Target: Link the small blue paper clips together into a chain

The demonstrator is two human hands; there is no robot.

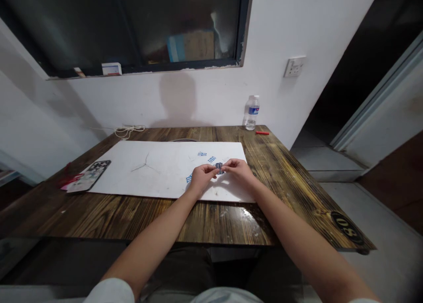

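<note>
Between the fingertips of both hands is a small dark grey-blue slotted piece point(218, 166), held just above a white board point(165, 171). My left hand point(202, 178) pinches its left side, and my right hand point(241, 170) pinches its right side. The piece is too small for me to tell its kind. Several small blue-outlined pieces point(212, 159) lie on the board beyond my hands. Another blue-outlined cluster point(189, 179) sits just left of my left hand, partly hidden by it.
The board rests on a dark wooden table point(132, 217). A patterned phone case point(90, 175) lies over its left end. At the back are a coiled white cable point(128, 130), a water bottle point(253, 113) and a red pen-like stick point(262, 133). A wall stands behind.
</note>
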